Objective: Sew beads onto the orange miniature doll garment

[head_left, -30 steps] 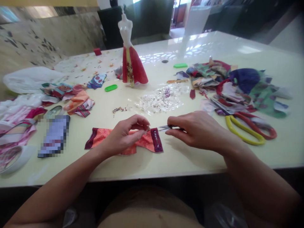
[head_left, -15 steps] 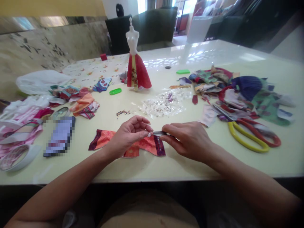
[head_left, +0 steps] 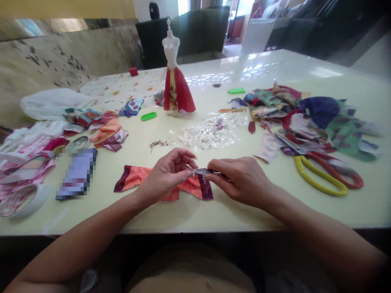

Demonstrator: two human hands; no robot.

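Silver snips (head_left: pixel 207 171) at centre; mottled orange cloth (head_left: pixel 137 176) with plum-purple border at eight o'clock; red skirt (head_left: pixel 185 95) with gold floral panel at twelve o'clock; yellow and red loops (head_left: pixel 317 179) at three o'clock.

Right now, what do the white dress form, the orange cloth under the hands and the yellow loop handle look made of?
The white dress form looks like smooth moulded plastic, with a faint sheen. The orange cloth looks like thin woven fabric, soft-folded with a mottled print; the fibre can't be told from here. The yellow loop handle looks like glossy plastic, though a rubber coating can't be ruled out.
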